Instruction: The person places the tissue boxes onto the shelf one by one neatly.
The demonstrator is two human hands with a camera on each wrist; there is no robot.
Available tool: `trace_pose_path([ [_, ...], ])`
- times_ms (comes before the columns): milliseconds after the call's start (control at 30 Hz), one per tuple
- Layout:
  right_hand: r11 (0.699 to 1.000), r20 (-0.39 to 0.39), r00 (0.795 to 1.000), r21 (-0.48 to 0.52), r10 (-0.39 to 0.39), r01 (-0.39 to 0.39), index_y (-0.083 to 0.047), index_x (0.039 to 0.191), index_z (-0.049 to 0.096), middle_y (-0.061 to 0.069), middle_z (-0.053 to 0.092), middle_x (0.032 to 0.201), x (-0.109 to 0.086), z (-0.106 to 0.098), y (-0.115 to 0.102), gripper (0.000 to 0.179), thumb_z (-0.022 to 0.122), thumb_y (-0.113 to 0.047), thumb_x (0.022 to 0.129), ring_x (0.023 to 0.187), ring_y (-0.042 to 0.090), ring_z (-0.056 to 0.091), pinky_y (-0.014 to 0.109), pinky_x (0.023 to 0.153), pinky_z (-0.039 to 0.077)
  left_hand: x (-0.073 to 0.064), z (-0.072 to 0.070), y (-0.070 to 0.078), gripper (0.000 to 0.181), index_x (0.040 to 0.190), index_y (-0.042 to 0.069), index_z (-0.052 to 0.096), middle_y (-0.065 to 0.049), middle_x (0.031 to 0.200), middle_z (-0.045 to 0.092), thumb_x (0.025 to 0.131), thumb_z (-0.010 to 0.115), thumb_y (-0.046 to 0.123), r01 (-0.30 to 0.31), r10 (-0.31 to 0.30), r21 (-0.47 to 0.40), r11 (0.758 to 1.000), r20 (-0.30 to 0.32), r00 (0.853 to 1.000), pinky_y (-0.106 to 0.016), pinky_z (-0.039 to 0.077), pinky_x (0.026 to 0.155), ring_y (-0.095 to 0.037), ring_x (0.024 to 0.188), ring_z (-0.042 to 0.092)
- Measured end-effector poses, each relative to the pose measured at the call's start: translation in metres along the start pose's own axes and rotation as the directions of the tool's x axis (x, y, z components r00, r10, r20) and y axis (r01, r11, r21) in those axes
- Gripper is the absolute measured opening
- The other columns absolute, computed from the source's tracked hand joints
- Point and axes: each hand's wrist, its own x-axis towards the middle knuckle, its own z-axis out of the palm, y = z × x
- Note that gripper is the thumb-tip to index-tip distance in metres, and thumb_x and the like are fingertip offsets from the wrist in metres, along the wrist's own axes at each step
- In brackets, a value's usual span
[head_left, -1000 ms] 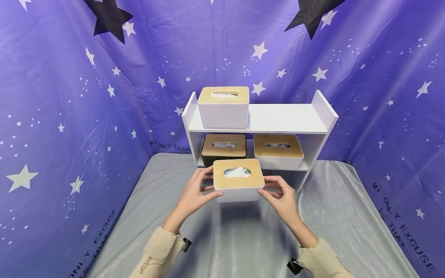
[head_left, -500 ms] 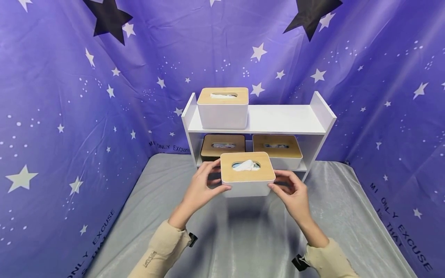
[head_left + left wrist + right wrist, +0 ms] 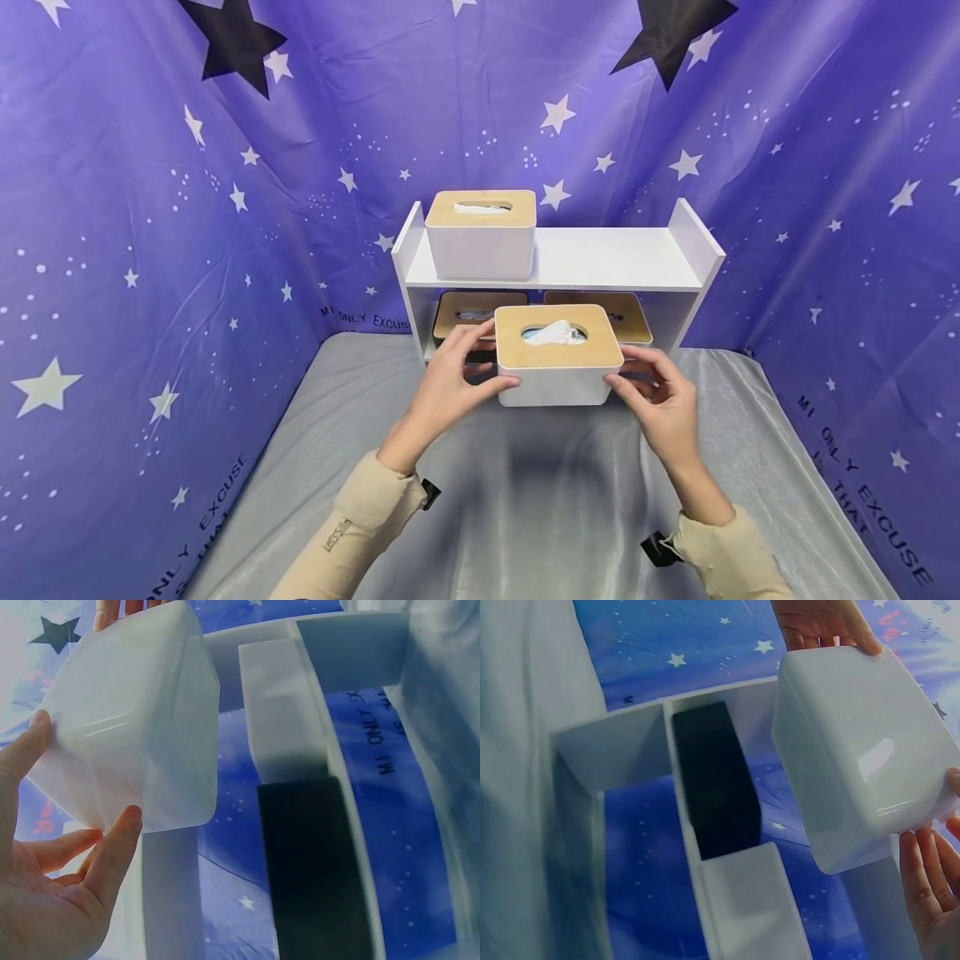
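A white tissue box (image 3: 553, 387) with a light wooden lid is held up in front of the shelf in the head view, a white tissue showing in its oval slot. My left hand (image 3: 444, 392) grips its left end, thumb at the front. On the opposite end, my right hand (image 3: 663, 408) holds it in the same way. Both wrist views look up at the box's smooth white underside (image 3: 97, 727). Behind it, a black tissue box (image 3: 442, 317) and a white tissue box (image 3: 633, 321) on the lower shelf are partly covered by the held one.
The white two-tier shelf (image 3: 615, 254) stands at the back on a grey cloth (image 3: 352, 400). Another white tissue box (image 3: 483, 250) with a wooden lid sits at the left of its top tier, and bare board lies right of it. Purple starry curtains (image 3: 135, 250) surround the area.
Both hands have carried the tissue box up and to the right in the head view. It now overlaps more of the lower shelf's boxes. The shelf's own boxes stay in place.
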Motion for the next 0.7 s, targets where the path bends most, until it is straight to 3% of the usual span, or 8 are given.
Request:
trace_pose_path([
  [233, 1.000, -0.058, 0.998, 0.010, -0.029, 0.029, 0.016, 0.118, 0.063, -0.007, 0.073, 0.107, 0.013, -0.010, -0.011, 0.038, 0.069, 0.019, 0.080, 0.089, 0.003, 0.069, 0.011, 0.068, 0.057, 0.015, 0.004, 0.019, 0.078, 0.145, 0.011, 0.050, -0.006, 0.127, 0.059, 0.078, 0.087, 0.025, -0.053, 0.053, 0.001, 0.999, -0.010, 0.999, -0.019, 0.059, 0.089, -0.020, 0.116, 0.065],
  [533, 0.983, -0.148, 0.983, 0.132, -0.110, 0.130, 0.021, 0.115, 0.062, 0.003, 0.075, 0.106, 0.031, -0.020, -0.020, 0.040, 0.066, 0.026, 0.076, 0.087, 0.009, 0.069, 0.011, 0.069, 0.058, 0.033, 0.009, 0.042, 0.073, 0.144, 0.012, 0.052, -0.004, 0.131, 0.059, 0.080, 0.085, 0.025, -0.114, 0.114, 0.000, 0.994, -0.024, 0.993, -0.019, 0.058, 0.090, -0.016, 0.119, 0.064],
  [700, 0.993, -0.203, 0.973, 0.030, -0.109, 0.117, 0.017, 0.116, 0.065, 0.001, 0.075, 0.105, 0.041, -0.024, -0.027, 0.038, 0.070, 0.020, 0.078, 0.086, 0.008, 0.068, 0.011, 0.069, 0.057, 0.045, 0.014, 0.051, 0.072, 0.145, 0.010, 0.050, -0.007, 0.135, 0.058, 0.082, 0.083, 0.021, -0.124, 0.123, -0.064, 0.990, -0.024, 0.992, -0.016, 0.057, 0.090, -0.018, 0.124, 0.061],
])
